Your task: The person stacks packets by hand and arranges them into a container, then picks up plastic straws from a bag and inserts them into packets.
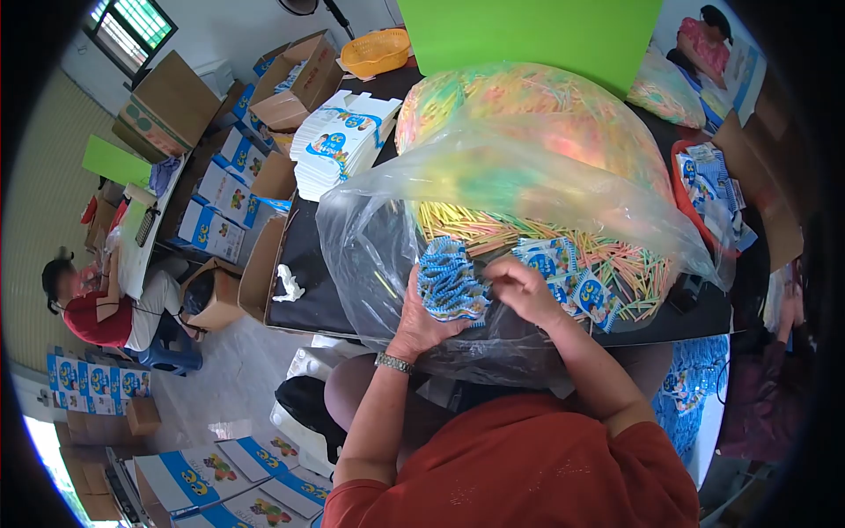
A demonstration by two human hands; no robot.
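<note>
My left hand (422, 326) is wrapped round a thick stack of small blue-and-white packets (453, 286), their crimped edges facing up. Close to the right side of that stack is my right hand (525, 292), its fingers bent and drawn together; anything between the fingertips is too small to make out. Loose packets of the same kind (597, 301) lie just right of my right hand, on a heap of thin pastel sticks (638, 273). The heap fills the mouth of a large clear plastic bag (370, 238), which spreads under both hands.
White printed cartons (339, 145) are stacked flat at the back left of the black table (308, 246). Crumpled white tissue (288, 283) lies near its left edge. A yellow basket (377, 53), a green board (528, 35) and a red tray of packets (704, 189) surround the bag. Other people sit left and back right.
</note>
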